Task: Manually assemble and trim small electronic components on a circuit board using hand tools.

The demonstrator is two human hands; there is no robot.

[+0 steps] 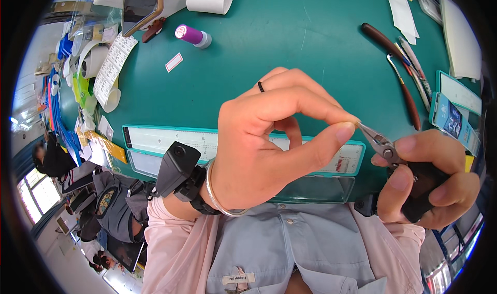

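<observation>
Pliers [384,148] sit gripped in the right hand [432,182], fingers wrapped round the dark handles, thumb pressed near the pivot. Their thin tips point up-left and meet the pinched thumb and forefinger of the left hand [264,149]; whatever is caught there is too small to see. Left wrist carries a bangle [213,193] and a black strapped camera [178,169]. Beyond lies the green table [290,40], a purple bottle [192,35], hand tools [406,81] at right.

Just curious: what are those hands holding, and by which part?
The right hand grips small pliers by the black handles. The left hand's fingertips pinch at the tips; anything between is too small to see.
</observation>
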